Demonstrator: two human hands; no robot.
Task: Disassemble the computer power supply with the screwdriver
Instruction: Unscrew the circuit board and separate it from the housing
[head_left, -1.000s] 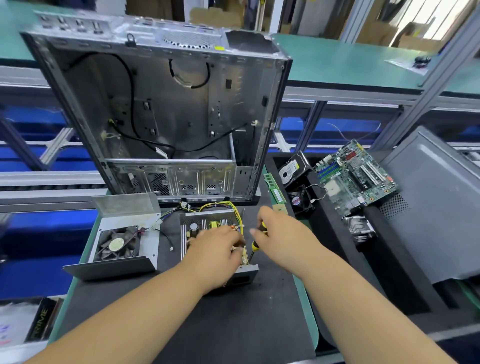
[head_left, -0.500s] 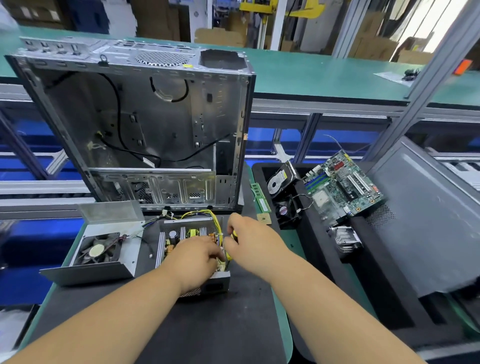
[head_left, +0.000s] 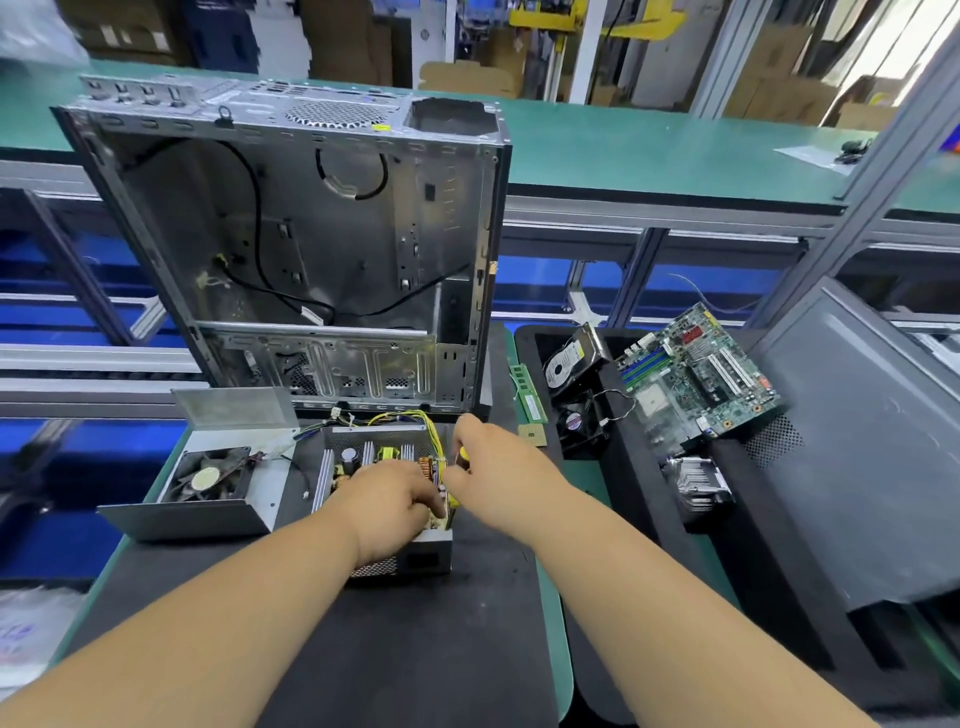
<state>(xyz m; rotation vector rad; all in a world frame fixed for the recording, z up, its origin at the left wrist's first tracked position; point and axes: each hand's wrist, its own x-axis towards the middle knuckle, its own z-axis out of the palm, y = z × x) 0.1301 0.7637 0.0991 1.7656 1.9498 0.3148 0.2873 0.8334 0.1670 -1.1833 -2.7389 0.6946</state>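
Not much moved in the last second, my left hand (head_left: 387, 499) still clamps the opened power supply (head_left: 384, 519) on the mat while my right hand (head_left: 498, 467) keeps gripping the screwdriver (head_left: 461, 457) at its right edge, so probably still working a board screw.

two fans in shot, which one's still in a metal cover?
The left fan, seated in the grey cover; the other fan lies loose in the black tray.

A yellow bundle of wires (head_left: 415, 421) is showing against the grey power supply (head_left: 387, 519) on the black mat (head_left: 395, 649). The bare silver computer case (head_left: 311, 249) is standing over a teal-green bench (head_left: 649, 150). The motherboard (head_left: 696, 379) is showing green with blue and white slots.
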